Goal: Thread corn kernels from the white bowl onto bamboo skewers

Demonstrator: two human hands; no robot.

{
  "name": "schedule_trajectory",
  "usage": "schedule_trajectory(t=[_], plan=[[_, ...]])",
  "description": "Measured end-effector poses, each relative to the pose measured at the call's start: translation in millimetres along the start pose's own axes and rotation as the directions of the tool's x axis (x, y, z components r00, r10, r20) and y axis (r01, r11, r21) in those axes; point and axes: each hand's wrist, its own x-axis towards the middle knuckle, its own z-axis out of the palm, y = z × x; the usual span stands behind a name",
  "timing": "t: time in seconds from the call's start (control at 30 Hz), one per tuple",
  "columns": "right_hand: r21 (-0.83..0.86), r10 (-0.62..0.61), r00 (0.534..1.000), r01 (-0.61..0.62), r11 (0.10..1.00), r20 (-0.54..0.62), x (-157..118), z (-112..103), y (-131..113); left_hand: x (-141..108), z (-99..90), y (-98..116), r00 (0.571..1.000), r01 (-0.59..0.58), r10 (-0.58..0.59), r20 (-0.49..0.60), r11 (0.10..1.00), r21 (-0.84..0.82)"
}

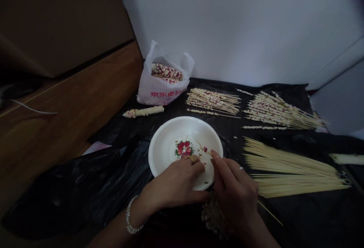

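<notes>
Right hand (236, 182), fingertips pinched on a skewer (209, 152) over the white bowl (159, 136).
Left hand (179, 176): fingers curled down over bowl; cannot tell whether gripping anything. Beyond bowl: mostly bare cob (149, 111), then plastic bag (148, 88) of corn (167, 72).

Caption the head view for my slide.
At a white bowl, right hand grips a skewer beside left hand; kernel-covered skewers and bare sticks lie on black plastic.
</notes>
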Motion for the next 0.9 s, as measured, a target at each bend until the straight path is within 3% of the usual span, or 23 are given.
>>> schedule_trajectory(t=[0.13, 0.27, 0.4, 0.5, 0.67, 0.73, 0.8, 0.9], plan=[[0.005, -0.002, 1.000, 0.002, 1.000, -0.002, -1, 1, 1, -1, 3.2, 1, 0.999, -0.041, 0.036, 0.024, 0.959, 0.279], [0.020, -0.015, 1.000, 0.015, 1.000, -0.004, 0, 1, 1, -1, 3.2, 2, 0.998, -0.047, 0.035, 0.044, 0.951, 0.306], [0.006, -0.013, 1.000, 0.013, 1.000, 0.004, 1, 1, 0, 0, 4.5, -6, 0.998, -0.032, 0.017, 0.060, 0.969, 0.246], [-0.009, -0.011, 1.000, 0.011, 1.000, -0.004, 2, 1, -1, 2, 6.0, -12, 1.000, -0.016, 0.014, 0.012, 0.985, 0.170], [-0.014, -0.013, 1.000, 0.013, 1.000, -0.027, 3, 0, -1, 8, 0.8, -7, 0.992, 0.080, -0.095, -0.087, 0.984, -0.162], [-0.016, -0.010, 0.999, 0.009, 1.000, -0.034, 3, 0, -1, 11, -3.6, -3, 0.978, 0.112, -0.166, -0.124, 0.926, -0.361], [-0.010, -0.004, 0.999, 0.003, 1.000, -0.040, 4, -1, -1, 13, -8.4, -1, 0.968, 0.111, -0.223, -0.120, 0.799, -0.590], [0.003, -0.002, 0.999, 0.002, 1.000, -0.046, 4, 0, -1, 17, -14.8, -3, 0.956, 0.130, -0.293, 0.005, 0.406, -0.904]])
